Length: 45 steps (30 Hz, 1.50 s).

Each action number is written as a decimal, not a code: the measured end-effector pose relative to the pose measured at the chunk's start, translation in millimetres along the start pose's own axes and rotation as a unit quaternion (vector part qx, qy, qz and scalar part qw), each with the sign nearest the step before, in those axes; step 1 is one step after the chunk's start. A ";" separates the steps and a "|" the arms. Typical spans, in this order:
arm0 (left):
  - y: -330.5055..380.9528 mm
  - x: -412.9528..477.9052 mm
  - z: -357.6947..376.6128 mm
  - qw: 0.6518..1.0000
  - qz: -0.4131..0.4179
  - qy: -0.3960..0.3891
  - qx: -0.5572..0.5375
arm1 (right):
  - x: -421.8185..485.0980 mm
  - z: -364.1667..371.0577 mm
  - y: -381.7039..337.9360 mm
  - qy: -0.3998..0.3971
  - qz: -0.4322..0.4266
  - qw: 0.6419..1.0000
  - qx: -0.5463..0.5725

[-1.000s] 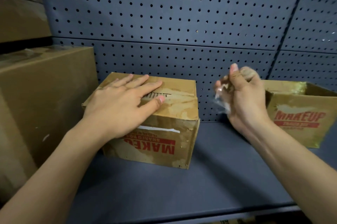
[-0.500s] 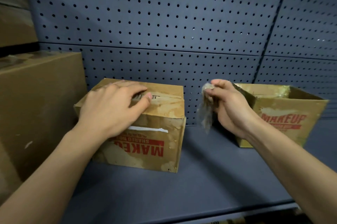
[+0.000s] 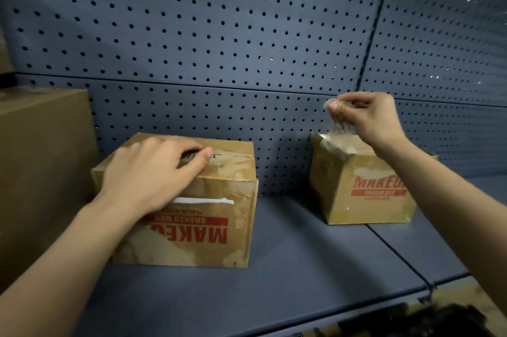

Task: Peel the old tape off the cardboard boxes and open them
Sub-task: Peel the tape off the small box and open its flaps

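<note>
Two fingertips (image 3: 335,107) of the right hand (image 3: 370,120) pinch a crumpled wad of tape (image 3: 338,128), thumb against forefinger, with the other fingers curled in behind. The strip dangles from that pinch towards the near corner of the right box (image 3: 356,199) just below, which looks already open; whether the tape's lower end touches the flap I cannot tell. Off to the other side, the left hand (image 3: 153,172) has its fingers (image 3: 192,148) bent, tips tucked at the top seam of the left box (image 3: 219,213) and thumb lying alongside; whether they have caught a tape edge is hidden. Beneath both boxes runs the shelf (image 3: 288,268), and beyond the fingers stands the pegboard (image 3: 219,34). The step in hand seems to be getting rid of the wad. Sticky film clings, so it probably needs rolling off the fingertips rather than a simple release. For the closed box, I would keep the left palm pressing down so it cannot slide. Then pull the tape low and slowly along the seam, since the scuffed cardboard looks ready to tear.
</note>
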<state>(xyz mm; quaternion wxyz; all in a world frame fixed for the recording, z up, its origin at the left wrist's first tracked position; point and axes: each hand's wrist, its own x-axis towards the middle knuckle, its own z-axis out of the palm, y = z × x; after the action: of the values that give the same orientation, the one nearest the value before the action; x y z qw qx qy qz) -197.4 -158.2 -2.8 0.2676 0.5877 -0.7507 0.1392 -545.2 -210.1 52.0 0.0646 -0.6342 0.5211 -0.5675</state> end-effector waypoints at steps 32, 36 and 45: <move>4.3 -9.3 -15.1 0.999 0.002 -0.032 -0.022 | 11.4 -2.3 36.6 -0.078 0.076 0.925 -0.365; 4.0 -9.6 -15.9 0.999 0.004 -0.031 -0.018 | 9.7 -0.9 41.0 -0.066 0.043 0.924 -0.374; 3.5 -8.8 -11.9 0.999 0.007 -0.023 -0.023 | 3.9 8.6 26.9 -0.072 -0.001 0.927 -0.369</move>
<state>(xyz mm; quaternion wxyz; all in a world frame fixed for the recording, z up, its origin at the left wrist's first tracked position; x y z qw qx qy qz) -196.4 -143.9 2.3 0.2622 0.5794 -0.7638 0.1101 -554.9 -229.4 33.4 -0.1367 -0.6531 0.6869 -0.2879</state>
